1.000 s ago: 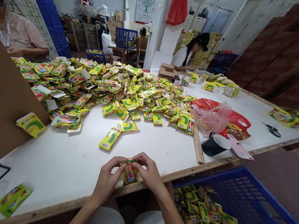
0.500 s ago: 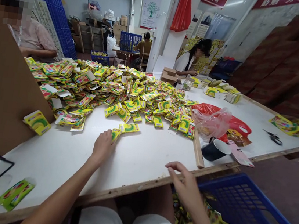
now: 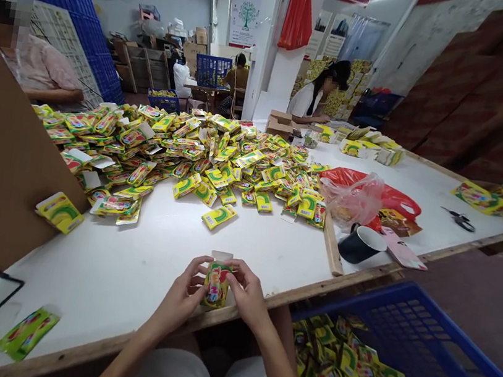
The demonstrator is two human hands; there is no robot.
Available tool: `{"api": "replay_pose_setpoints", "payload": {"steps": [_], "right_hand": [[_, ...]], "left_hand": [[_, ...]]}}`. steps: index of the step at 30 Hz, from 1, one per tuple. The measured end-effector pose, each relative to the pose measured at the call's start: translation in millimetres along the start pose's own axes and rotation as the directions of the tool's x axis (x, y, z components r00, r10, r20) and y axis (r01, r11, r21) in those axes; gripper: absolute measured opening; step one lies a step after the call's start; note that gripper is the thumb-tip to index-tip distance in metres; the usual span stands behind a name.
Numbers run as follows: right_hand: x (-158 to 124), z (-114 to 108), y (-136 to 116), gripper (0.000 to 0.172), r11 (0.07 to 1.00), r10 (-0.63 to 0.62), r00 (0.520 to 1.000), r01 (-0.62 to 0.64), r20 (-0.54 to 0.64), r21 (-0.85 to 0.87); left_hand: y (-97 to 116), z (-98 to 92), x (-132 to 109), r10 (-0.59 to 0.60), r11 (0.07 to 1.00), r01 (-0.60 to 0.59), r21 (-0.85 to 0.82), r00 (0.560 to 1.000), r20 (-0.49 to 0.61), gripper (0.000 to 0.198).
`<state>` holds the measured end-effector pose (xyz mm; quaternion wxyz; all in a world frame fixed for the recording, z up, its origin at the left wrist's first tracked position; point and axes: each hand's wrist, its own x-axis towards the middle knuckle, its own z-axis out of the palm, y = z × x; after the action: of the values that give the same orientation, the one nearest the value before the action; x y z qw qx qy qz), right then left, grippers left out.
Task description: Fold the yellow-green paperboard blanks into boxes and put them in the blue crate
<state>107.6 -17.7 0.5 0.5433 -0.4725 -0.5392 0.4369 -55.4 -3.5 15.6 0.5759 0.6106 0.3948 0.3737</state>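
Between my two hands, near the table's front edge, stands a small yellow-green box [image 3: 216,284] with its top flap raised. My left hand [image 3: 190,286] grips its left side, and my right hand [image 3: 244,287] closes on its right side, thumb across the front. Beyond them a single yellow box [image 3: 219,216] lies flat on the white table [image 3: 150,274]. A broad heap of similar boxes [image 3: 182,147] covers the back of the table, some with flaps open.
A blue basket [image 3: 445,340] holding many packets stands below the table on the right. A dark mug [image 3: 355,247], scissors [image 3: 462,220] and a red bag [image 3: 395,199] lie right of a wooden strip [image 3: 332,250]. A cardboard sheet [image 3: 7,160] rises at left. Other people sit beyond.
My left hand has brought a box from beside the heap back to the table's front edge. My right hand has moved left and now holds it too.
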Motion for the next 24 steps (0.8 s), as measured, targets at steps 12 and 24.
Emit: {"api": "replay_pose_setpoints", "payload": {"steps": [12, 24], "right_hand": [[21.5, 12.5, 6.5, 0.026, 0.999, -0.037, 0.996, 0.035, -0.076, -0.032], [12.1, 19.2, -9.5, 0.014, 0.965, -0.134, 0.991, 0.128, -0.011, -0.230]], "left_hand": [[-10.6, -4.8, 9.7, 0.114, 0.993, -0.111, 0.029, 0.965, -0.235, 0.025], [0.4, -2.4, 2.2, 0.202, 0.952, -0.123, 0.282, 0.942, -0.270, 0.017]]}}
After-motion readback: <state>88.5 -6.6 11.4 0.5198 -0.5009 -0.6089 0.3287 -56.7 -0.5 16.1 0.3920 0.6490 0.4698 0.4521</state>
